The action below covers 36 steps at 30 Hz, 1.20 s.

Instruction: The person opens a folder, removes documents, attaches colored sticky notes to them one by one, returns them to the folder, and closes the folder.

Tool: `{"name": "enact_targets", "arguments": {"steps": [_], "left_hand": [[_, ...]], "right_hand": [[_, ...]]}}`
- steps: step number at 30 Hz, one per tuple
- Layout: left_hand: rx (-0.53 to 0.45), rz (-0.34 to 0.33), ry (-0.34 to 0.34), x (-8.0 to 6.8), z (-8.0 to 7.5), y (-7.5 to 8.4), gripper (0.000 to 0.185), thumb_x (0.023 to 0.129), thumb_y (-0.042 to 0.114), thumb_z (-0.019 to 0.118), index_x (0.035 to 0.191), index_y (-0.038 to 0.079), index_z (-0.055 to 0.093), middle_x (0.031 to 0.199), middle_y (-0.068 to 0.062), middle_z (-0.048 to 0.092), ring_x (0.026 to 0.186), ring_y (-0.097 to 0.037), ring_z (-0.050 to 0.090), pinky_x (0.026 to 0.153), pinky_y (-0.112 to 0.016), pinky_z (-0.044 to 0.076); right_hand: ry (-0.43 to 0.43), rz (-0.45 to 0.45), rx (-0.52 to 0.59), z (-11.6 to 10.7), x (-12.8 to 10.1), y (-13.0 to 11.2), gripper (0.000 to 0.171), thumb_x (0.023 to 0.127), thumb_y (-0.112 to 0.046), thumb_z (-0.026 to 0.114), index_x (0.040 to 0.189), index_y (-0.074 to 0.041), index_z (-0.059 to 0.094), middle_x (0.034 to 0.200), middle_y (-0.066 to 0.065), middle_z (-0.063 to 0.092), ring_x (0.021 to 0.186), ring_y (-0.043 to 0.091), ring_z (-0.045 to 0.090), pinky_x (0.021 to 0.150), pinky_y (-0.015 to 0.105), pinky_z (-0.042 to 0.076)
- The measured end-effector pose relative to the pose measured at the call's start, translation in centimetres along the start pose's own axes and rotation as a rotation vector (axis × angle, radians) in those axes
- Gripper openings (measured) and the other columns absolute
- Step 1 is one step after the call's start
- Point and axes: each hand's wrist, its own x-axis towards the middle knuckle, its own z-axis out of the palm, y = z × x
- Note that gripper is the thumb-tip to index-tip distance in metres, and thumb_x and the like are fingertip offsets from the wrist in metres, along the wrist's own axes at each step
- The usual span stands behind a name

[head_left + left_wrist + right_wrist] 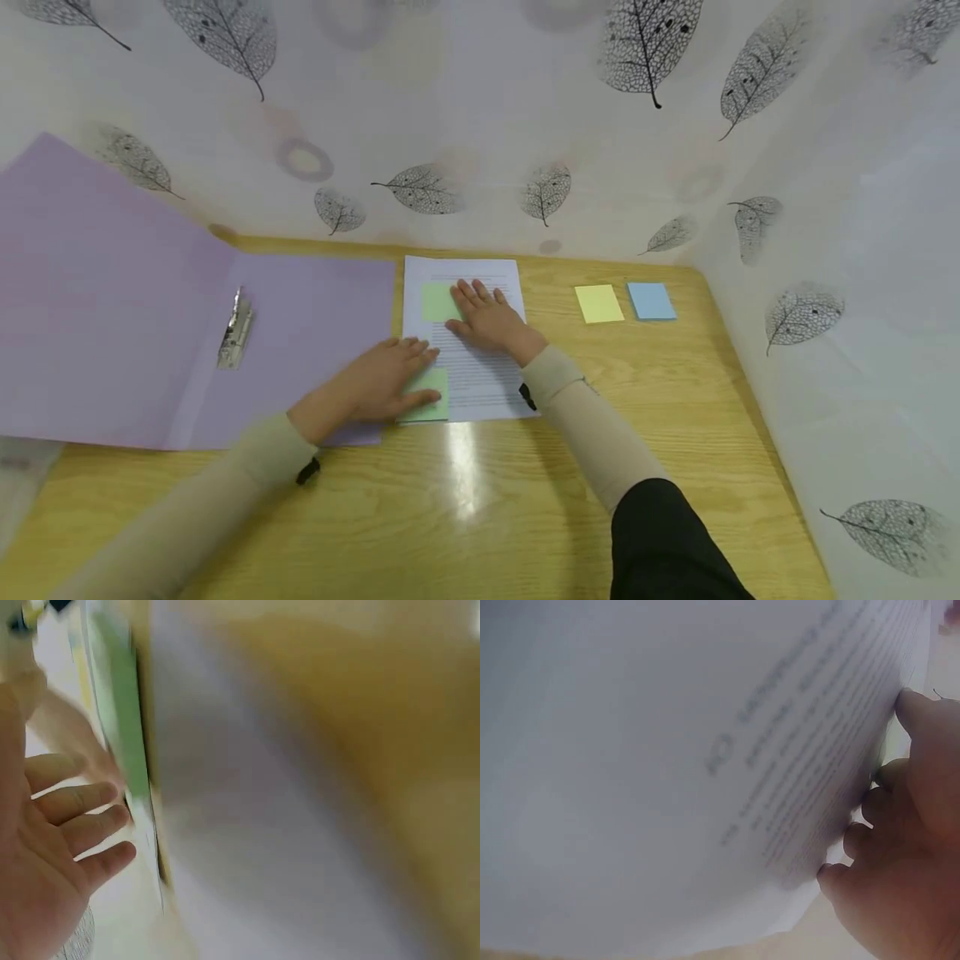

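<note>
Printed paper sheets (pixel 480 392) lie on the wooden table, with a green sticky note (pixel 437 302) near their top left and another green sticky note (pixel 431 404) at the bottom left corner. My right hand (pixel 489 323) rests flat on the print, fingertips at the upper note's right edge. Over the lower note is my left hand (pixel 386 379), its fingers straight and the thumb across the note, hiding part of it. In the left wrist view that palm (pixel 45 862) shows with fingers apart. Beneath the right fingers, the printed text (pixel 810 735) looks blurred in the right wrist view.
Left of the sheets lies an opened purple folder (pixel 315 317) with a metal clip (pixel 236 332); its cover (pixel 82 308) leans up. To the right are a yellow sticky pad (pixel 599 303) and a blue sticky pad (pixel 651 301). A leaf-patterned cloth (pixel 465 108) borders the table's back and right.
</note>
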Motion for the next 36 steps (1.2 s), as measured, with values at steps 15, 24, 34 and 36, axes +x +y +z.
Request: {"name": "enact_targets", "arguments": {"steps": [15,24,34,36], "left_hand": [[0.03,0.316,0.4,-11.2,6.3,5.5,0.065,0.088,0.043,0.084,0.139,0.007,0.067,0.139,-0.02,0.068,0.123,-0.034,0.067,0.096,-0.051,0.06],[0.059,0.246,0.43,-17.7,6.6,4.7,0.065,0.097,0.051,0.072,0.142,0.005,0.065,0.145,-0.014,0.066,0.129,-0.03,0.062,0.128,-0.021,0.026],[0.067,0.268,0.443,-19.5,5.8,3.1,0.066,0.1,0.055,0.067,0.137,0.0,0.068,0.143,-0.02,0.067,0.158,-0.014,0.035,0.134,-0.023,0.01],[0.091,0.261,0.445,-18.7,5.1,3.4,0.069,0.101,0.059,0.063,0.136,0.0,0.068,0.141,-0.019,0.068,0.148,-0.023,0.052,0.134,-0.024,0.007]], "right_hand": [[-0.01,0.006,0.01,0.5,-0.5,-0.7,0.073,0.114,-0.053,0.028,0.17,-0.013,0.005,0.179,0.007,0.0,0.166,0.03,-0.001,0.135,0.054,0.005],[-0.02,0.001,0.023,-0.2,-0.6,-0.6,0.074,0.114,-0.054,0.026,0.17,-0.014,0.002,0.179,0.007,-0.003,0.166,0.029,-0.004,0.135,0.053,0.003],[-0.006,-0.007,0.034,-0.2,-0.6,-0.4,0.073,0.114,-0.053,0.027,0.17,-0.013,0.004,0.179,0.008,-0.001,0.166,0.03,-0.002,0.135,0.053,0.004],[0.013,-0.011,0.042,-0.2,-0.7,-0.3,0.074,0.114,-0.054,0.029,0.171,-0.013,0.005,0.179,0.008,-0.001,0.166,0.033,-0.002,0.135,0.055,0.005]]}}
